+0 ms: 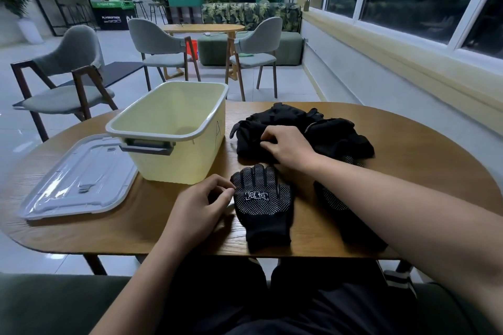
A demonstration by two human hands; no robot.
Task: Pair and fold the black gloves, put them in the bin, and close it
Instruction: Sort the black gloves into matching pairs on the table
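Observation:
A black dotted glove (pixel 262 207) lies flat near the table's front edge, fingers pointing away from me. My left hand (pixel 201 205) sits at its left side, fingertips pinching the glove's edge. My right hand (pixel 285 148) reaches into a pile of black gloves (pixel 299 130) behind it and grips one of them. Another dotted glove (pixel 343 215) lies partly under my right forearm. The pale yellow bin (pixel 174 130) stands open on the left of the pile. Its clear lid (pixel 79 179) lies flat further left.
The wooden table (pixel 422 171) has a rounded right end and a front edge close to my lap. Grey chairs (pixel 68 81) and another table stand behind. A person stands far back by a green wall.

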